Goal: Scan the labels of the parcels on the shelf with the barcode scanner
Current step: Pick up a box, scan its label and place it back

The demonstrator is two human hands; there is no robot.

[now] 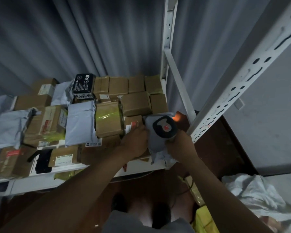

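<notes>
Left hand (134, 143): reaches forward to the shelf, back of the hand up, fingers curled on the left edge of a grey bag (155, 142) and holding it
Right hand (181, 147): reaches forward beside the left one, fingers closed around the handle of the scanner (164, 126)
Scanner: one, dark head with a grey and red mark on top, it sits above the grey bag; an orange glow (178, 117) shows just past its head
Grey bag: at the front right corner of the shelf (97, 170), near the white post (232, 91), touching the brown boxes on its left
Brown boxes: about fifteen can be counted, packed close in rows; the exact number I cannot tell
Grey bags: five or so, counting the held one
Black box (83, 83): one, with white characters, at the back
Labels: white ones show on several parcels, too small to read
</notes>
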